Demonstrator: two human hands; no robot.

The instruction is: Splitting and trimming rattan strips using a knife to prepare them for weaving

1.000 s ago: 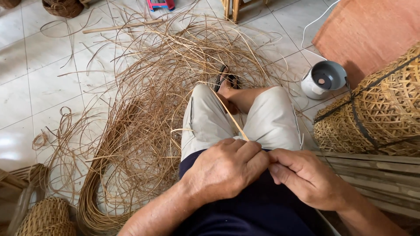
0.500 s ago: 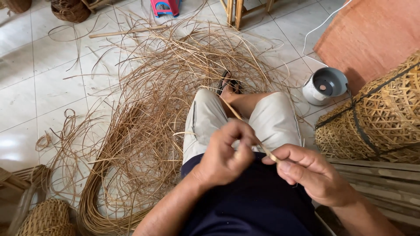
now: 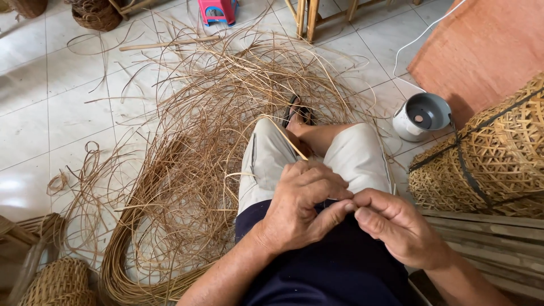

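Where the 2 hands meet over the lap, the left hand [image 3: 303,207] is curled shut around a thin cane strip [image 3: 294,146], its thumb pressed against the fingertips of the right hand [image 3: 396,226]. The right hand's fingers are bent in narrow and pinched toward that thumb; whether they grip the strip's near end I cannot tell, since it is hidden between the hands. The strip comes up out of the left fist and slants away across the pale shorts [image 3: 266,164] toward the left knee. Beyond the knees a foot in a dark sandal [image 3: 296,112] rests on the tiled floor [image 3: 34,119], at the edge of a big loose heap of cane strands [image 3: 198,141]. To the right stand a woven basket [image 3: 487,158] and, further off, a white pot [image 3: 422,116]. Farthest away sits a small pink stool [image 3: 218,10].
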